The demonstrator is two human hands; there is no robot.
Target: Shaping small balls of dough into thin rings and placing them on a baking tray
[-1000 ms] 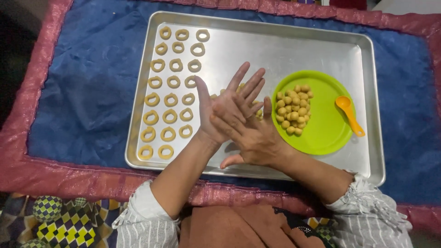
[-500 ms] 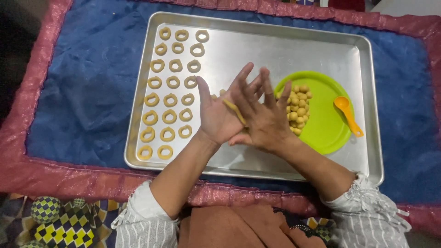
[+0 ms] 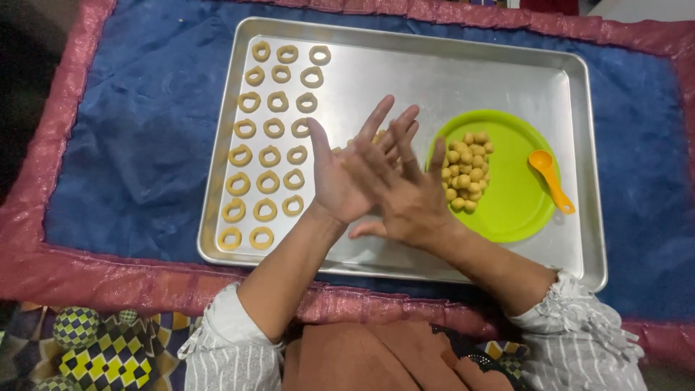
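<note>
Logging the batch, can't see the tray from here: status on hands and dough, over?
Left hand and right hand pressed palm to palm, fingers spread, above metal tray. Dough between palms hidden. Dough rings left, dough balls right; nothing obstructing.

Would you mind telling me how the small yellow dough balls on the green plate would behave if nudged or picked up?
The small yellow dough balls look round, so they would probably roll across the round green plate. Being small, they are likely light. They seem soft, so a firm pinch might dent them.
</note>
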